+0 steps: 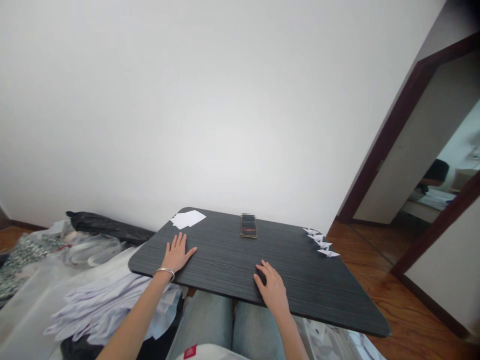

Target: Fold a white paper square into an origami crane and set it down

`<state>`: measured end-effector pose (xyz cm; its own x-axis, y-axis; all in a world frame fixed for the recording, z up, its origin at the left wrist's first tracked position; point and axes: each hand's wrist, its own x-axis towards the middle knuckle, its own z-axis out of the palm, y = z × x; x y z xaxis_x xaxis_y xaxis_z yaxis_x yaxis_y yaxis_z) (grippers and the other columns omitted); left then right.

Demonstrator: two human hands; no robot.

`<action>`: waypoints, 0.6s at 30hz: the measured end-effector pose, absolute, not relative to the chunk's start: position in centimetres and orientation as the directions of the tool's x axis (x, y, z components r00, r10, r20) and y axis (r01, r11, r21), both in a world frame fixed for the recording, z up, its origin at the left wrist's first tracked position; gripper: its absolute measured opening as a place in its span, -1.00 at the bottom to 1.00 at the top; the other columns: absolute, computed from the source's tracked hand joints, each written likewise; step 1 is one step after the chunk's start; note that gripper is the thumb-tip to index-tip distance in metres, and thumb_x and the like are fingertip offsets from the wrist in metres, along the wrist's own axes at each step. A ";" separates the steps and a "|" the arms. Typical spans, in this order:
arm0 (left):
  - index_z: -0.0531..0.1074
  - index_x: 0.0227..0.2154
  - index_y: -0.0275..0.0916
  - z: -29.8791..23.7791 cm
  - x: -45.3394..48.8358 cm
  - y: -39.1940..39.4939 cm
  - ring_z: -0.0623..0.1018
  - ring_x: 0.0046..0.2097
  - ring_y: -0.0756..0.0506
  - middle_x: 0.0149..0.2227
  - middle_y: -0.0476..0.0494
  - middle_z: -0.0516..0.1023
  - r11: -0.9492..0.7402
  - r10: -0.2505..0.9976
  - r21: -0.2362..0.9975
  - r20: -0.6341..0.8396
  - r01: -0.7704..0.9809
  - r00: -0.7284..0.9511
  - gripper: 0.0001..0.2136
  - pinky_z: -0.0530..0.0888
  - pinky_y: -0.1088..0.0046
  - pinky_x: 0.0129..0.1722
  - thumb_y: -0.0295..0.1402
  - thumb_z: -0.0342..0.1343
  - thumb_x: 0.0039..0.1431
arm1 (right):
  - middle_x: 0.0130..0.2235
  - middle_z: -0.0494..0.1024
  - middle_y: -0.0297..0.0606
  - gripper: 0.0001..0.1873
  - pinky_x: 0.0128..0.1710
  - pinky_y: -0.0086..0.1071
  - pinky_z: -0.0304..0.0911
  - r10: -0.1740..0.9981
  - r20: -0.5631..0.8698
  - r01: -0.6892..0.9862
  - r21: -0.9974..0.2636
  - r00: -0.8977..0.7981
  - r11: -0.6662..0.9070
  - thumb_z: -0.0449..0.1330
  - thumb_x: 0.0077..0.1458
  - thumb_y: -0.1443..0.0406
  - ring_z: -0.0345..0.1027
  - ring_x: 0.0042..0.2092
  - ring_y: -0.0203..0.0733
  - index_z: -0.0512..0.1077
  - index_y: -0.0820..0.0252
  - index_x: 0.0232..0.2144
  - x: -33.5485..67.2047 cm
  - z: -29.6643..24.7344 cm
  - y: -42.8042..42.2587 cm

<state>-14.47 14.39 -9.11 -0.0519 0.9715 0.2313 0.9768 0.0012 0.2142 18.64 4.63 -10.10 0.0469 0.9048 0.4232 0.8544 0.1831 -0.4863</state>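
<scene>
My left hand (177, 254) lies flat on the dark grey table (232, 260), fingers spread, near its left front edge; a silver bracelet circles the wrist. My right hand (273, 289) rests palm down on the table near the front edge, fingers slightly bent and apart, holding nothing. A phone (248, 225) lies at the far middle of the table, beyond both hands. Sheets of white paper (187, 219) sit at the far left corner. Several small folded white paper shapes (321, 241) line the far right edge.
A white wall stands close behind the table. To the left lie a black bag (107, 226), clear plastic (86, 250) and piled white cloth (108, 300). On the right, wooden floor (375, 260) leads to an open doorway (423, 190) with a dark frame. My jeans-clad legs are under the table.
</scene>
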 end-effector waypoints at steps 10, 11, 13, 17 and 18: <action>-0.12 0.18 -0.41 -8.6 -20.6 19.9 -0.04 0.22 -0.32 0.23 -0.31 -0.13 0.087 0.973 0.209 0.193 0.974 -0.128 -0.29 -0.04 0.03 0.10 0.01 -0.28 0.07 | 0.02 0.36 -0.16 -0.64 0.05 -0.12 0.08 0.908 0.417 0.857 -0.479 0.034 0.188 0.00 0.03 0.20 0.18 0.07 -0.01 0.40 0.16 -0.14 18.7 -10.0 4.6; -0.15 0.19 -0.37 -8.5 -20.7 20.1 -0.05 0.22 -0.29 0.24 -0.28 -0.12 0.074 0.974 0.209 0.195 0.975 -0.116 -0.31 -0.04 0.04 0.11 -0.01 -0.27 0.08 | 0.02 0.36 -0.15 -0.64 0.05 -0.12 0.08 0.909 0.414 0.859 -0.477 0.034 0.185 0.00 0.03 0.20 0.18 0.07 -0.01 0.40 0.17 -0.14 18.7 -10.0 4.6; -0.17 0.19 -0.37 -8.5 -20.7 20.5 -0.03 0.22 -0.28 0.22 -0.27 -0.05 0.063 0.976 0.211 0.192 0.976 -0.104 -0.31 -0.03 0.07 0.11 -0.03 -0.26 0.09 | 0.02 0.36 -0.15 -0.64 0.05 -0.12 0.09 0.914 0.404 0.863 -0.473 0.031 0.180 0.00 0.03 0.20 0.17 0.07 -0.01 0.40 0.18 -0.14 18.7 -10.0 4.6; -0.15 0.18 -0.41 -8.7 -20.8 20.5 0.02 0.20 -0.29 0.19 -0.33 0.06 0.066 0.974 0.212 0.196 0.975 -0.109 -0.31 -0.03 0.08 0.11 -0.03 -0.25 0.09 | 0.03 0.35 -0.15 -0.64 0.04 -0.12 0.09 0.916 0.400 0.869 -0.461 0.023 0.180 0.00 0.04 0.21 0.17 0.07 -0.01 0.40 0.18 -0.14 18.7 -10.1 4.7; -0.15 0.18 -0.42 -8.8 -20.8 20.5 0.02 0.20 -0.30 0.19 -0.34 0.05 0.071 0.972 0.210 0.205 0.975 -0.115 -0.30 -0.03 0.08 0.11 -0.03 -0.25 0.09 | 0.03 0.35 -0.15 -0.64 0.05 -0.12 0.09 0.916 0.400 0.869 -0.460 0.022 0.180 0.00 0.04 0.21 0.17 0.07 -0.01 0.40 0.18 -0.14 18.7 -10.2 4.7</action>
<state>-20.82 20.49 -8.78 -0.1148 0.9720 0.2051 0.9751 0.0708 0.2101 18.70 4.69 -10.16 0.0224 0.9163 0.3998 0.8693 0.1796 -0.4604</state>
